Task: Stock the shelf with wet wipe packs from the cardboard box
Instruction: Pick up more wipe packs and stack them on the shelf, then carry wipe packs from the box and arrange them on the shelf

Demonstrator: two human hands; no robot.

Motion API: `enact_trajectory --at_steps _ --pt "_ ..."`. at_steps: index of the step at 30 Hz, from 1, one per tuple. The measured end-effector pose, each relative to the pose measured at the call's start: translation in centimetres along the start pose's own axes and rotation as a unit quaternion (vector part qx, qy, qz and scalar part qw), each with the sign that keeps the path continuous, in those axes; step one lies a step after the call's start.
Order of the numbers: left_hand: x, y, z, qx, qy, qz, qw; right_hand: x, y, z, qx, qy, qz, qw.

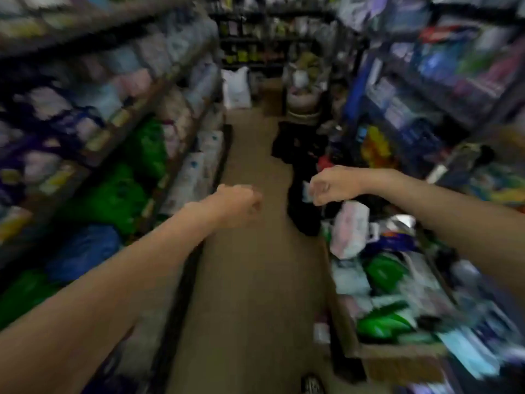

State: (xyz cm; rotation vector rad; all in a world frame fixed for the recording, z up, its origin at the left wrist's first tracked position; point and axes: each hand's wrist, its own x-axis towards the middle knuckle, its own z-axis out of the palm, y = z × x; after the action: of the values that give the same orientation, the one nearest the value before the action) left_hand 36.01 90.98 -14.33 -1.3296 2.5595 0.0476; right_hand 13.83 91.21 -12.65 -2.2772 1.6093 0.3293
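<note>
The view is heavily blurred. My left hand [241,204] hovers over the aisle floor as a closed fist with nothing visible in it. My right hand [331,186] hangs with its fingers curled, above the far end of the open cardboard box [397,354] at the lower right. A pale scrap shows at its fingertips, too blurred to identify. A white-and-pink wet wipe pack [350,230] stands directly under that wrist; whether the hand touches it is unclear. Green, white and blue packs [382,270] fill the box. The shelf [159,89] on the left carries rows of packs.
A narrow strip of brown floor [255,280] runs between the left shelves and the goods on the right. Dark items [301,155] lie on the floor ahead. A white sack [235,86] and a basket stand at the aisle's far end. Packed shelves [440,81] rise on the right.
</note>
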Motion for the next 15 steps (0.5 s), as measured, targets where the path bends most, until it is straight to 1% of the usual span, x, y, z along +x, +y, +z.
enact_trajectory --at_steps 3,5,7,10,12,13,15 --pt "5.6 8.5 3.3 0.009 -0.043 0.084 0.995 -5.5 8.6 6.2 -0.010 -0.034 0.090 0.995" --pt "8.6 13.6 4.8 -0.014 -0.054 0.135 0.989 -8.9 13.5 10.3 0.002 -0.063 0.107 0.992" --pt "11.3 18.3 6.2 -0.044 -0.078 0.165 0.982 -11.8 17.7 15.0 0.004 -0.103 0.134 0.986" --pt "15.1 24.7 8.7 -0.067 -0.113 0.197 0.972 -15.4 22.1 21.3 -0.026 -0.153 0.184 0.971" --pt "17.0 28.6 10.5 -0.073 -0.133 0.222 0.963 -17.5 23.8 24.8 -0.049 -0.183 0.178 0.966" --pt "17.9 30.3 11.5 -0.075 -0.145 0.230 0.959 -18.5 24.5 26.6 -0.065 -0.181 0.170 0.966" --pt "19.2 33.5 13.6 -0.083 -0.168 0.242 0.952 -20.0 25.7 30.1 -0.143 -0.118 0.125 0.975"
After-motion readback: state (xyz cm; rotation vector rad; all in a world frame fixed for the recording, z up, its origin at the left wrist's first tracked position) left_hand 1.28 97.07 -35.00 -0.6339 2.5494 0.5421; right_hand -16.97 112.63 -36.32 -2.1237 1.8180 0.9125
